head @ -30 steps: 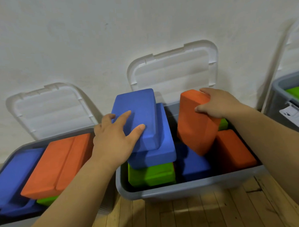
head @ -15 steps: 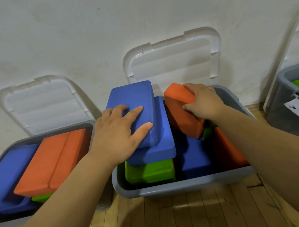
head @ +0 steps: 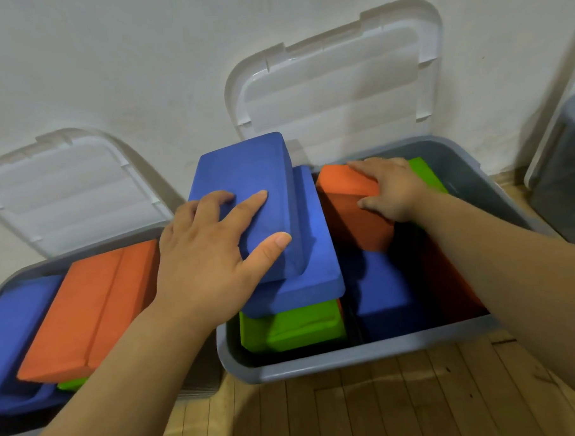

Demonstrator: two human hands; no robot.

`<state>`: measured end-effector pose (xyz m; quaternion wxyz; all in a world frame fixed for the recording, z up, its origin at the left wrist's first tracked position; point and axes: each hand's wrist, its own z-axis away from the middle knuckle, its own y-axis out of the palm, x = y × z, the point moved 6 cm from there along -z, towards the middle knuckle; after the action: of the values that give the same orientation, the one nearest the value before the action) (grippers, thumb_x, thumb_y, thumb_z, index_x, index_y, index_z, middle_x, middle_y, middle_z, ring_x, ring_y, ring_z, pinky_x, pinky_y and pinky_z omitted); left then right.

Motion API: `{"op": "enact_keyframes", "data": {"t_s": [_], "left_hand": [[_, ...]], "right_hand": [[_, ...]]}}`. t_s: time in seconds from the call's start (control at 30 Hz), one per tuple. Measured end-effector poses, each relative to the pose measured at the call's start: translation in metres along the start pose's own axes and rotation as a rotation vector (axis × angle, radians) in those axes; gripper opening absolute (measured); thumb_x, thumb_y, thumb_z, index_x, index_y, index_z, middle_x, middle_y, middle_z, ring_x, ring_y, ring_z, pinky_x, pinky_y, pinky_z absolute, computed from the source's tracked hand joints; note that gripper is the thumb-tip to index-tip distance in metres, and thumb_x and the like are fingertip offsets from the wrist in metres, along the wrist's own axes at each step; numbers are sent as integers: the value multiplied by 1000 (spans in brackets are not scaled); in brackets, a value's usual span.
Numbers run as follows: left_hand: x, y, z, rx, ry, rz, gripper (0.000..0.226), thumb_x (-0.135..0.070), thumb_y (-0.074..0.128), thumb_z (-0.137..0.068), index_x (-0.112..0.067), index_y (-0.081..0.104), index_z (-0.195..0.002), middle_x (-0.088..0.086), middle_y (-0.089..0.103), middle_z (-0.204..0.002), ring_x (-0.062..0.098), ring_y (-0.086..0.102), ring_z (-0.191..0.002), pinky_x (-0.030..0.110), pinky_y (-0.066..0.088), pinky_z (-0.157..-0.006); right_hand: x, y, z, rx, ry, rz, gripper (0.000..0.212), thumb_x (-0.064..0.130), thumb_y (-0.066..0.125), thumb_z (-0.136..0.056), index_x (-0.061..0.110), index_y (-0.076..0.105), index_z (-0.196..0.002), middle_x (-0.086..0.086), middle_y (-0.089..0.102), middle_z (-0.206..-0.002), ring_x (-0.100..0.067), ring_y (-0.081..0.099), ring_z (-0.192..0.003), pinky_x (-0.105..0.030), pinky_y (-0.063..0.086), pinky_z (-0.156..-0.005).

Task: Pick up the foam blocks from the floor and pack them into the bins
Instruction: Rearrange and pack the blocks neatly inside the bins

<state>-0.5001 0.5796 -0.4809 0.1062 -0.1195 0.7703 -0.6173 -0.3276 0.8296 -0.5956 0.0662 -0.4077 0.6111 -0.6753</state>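
Inside the grey plastic bin point(head: 351, 356), the left hand point(head: 202, 261) presses open and flat on the top blue foam block point(head: 244, 167); the right hand point(head: 393, 190) grips a tilted orange foam block point(head: 344, 182). Nearly packed, I think.

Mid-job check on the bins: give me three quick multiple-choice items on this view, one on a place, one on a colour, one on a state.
1. Where does the left hand rest?
A. On the top blue block of the stack in the middle bin
B. On the floor
C. On a lid

2. What colour is the block under the right hand?
A. Green
B. Blue
C. Orange

3. How is the middle bin's lid?
A. Shut
B. Open, against the wall
C. Off, on the floor

Key: 1 A, the hand lies flat on that block; 2 C, the orange block shows beneath it; 3 B, the lid stands upright behind the bin.
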Motion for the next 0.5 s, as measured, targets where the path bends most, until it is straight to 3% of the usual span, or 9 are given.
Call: {"op": "enact_keyframes", "data": {"t_s": [0.13, 0.27, 0.37, 0.43, 0.5], "left_hand": [[-3, 0, 0, -5, 5, -3, 88, -92, 6, -81, -50, 34, -153, -6, 39, -151, 25, 34, -136, 52, 36, -111], [-1, 0, 1, -9, 10, 3, 87, -91, 6, -82, -50, 34, -153, -6, 39, -151, 25, 34, -136, 52, 36, -111], [4, 1, 3, -11, 12, 12, 86, -90, 8, -83, -48, 36, -153, -4, 40, -151, 27, 35, -135, 52, 37, -110], [7, 1, 4, -20, 14, 18, 85, -90, 9, -85, -47, 37, -152, -2, 42, -150, 29, 37, -134, 53, 38, -110], [9, 1, 3, -25, 14, 20, 85, -89, 9, -85, -46, 38, -152, -1, 43, -149, 31, 38, -133, 54, 38, -108]], "right_hand": [[-14, 7, -8, -215, 60, 90, 67, 17, 72, -83, 21, 52, -147, -8, 56, -146, -38, 46, -132, -40, 31, -115], [-21, 9, 4, -410, 67, 174, 77, 30, 81, -72, 19, 53, -143, -23, 49, -144, -47, 47, -126, -51, 35, -110], [-13, -12, 24, -556, 50, 32, 47, 30, 80, -71, 17, 62, -113, -14, 62, -112, -36, 57, -104, -42, 44, -92], [-7, -12, 30, -348, 43, -112, 27, 23, 82, -75, 20, 58, -88, -1, 62, -85, -26, 60, -84, -32, 41, -73], [-10, 18, 39, 157, 99, -95, 28, 25, 86, -76, 22, 59, -83, 6, 61, -78, -19, 60, -77, -29, 40, -64]]}}
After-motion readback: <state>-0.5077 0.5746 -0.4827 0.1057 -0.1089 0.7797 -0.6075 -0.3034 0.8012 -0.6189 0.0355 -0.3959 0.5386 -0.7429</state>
